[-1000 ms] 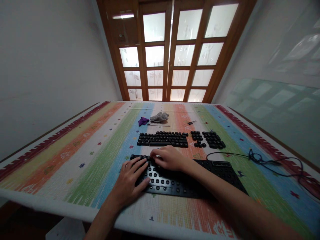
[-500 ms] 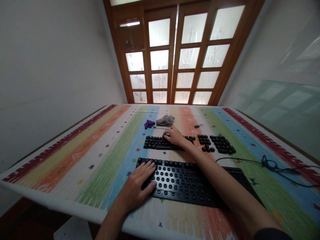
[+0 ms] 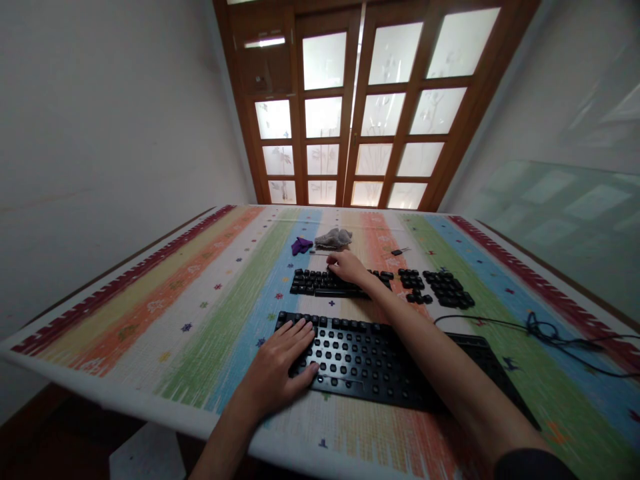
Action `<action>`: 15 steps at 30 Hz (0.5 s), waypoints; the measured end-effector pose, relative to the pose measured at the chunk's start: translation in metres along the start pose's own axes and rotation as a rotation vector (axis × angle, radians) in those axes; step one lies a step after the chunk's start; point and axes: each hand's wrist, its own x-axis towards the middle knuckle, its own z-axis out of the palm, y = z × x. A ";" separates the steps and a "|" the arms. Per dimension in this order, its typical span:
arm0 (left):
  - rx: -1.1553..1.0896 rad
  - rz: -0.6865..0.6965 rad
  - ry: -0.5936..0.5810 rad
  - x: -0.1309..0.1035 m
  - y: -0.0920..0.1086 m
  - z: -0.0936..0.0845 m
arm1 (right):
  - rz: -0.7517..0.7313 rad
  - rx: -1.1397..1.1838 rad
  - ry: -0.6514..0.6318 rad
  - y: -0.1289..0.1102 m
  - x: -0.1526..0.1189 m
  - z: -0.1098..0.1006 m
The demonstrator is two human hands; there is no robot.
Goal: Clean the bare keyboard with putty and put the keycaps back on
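A black keyboard base [image 3: 350, 350], with most of its keycaps off and one row of keys along its top edge, lies near the table's front. My left hand [image 3: 283, 363] rests flat on its left end, fingers stretched and thumb on the lower edge. Beyond the base, loose black keycaps [image 3: 325, 283] are laid out in keyboard order. My right hand [image 3: 347, 267] reaches over the base to their back rows. Its thumb and fingertips are drawn together at the keycaps; what is between them is too small to make out. My right forearm hides part of the base.
Behind the keycaps lie a grey cloth [image 3: 334, 238], a purple cloth [image 3: 302, 246] and a thin tool [image 3: 323, 253]. A small black-handled item [image 3: 397, 253] is to their right. A black cable [image 3: 543, 327] coils at right. The striped tablecloth [image 3: 200, 320] covers the table.
The view has shifted slightly. My right hand's fingertips have lifted or drawn back a little over the keycaps. The left hand stays on the keyboard base.
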 end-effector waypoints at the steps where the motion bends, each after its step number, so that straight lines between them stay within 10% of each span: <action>1: 0.001 0.013 0.009 -0.001 0.000 0.000 | 0.000 0.028 0.014 -0.002 0.000 -0.002; 15: 0.005 -0.033 0.042 0.003 0.013 0.002 | -0.337 0.405 0.024 -0.056 -0.122 -0.021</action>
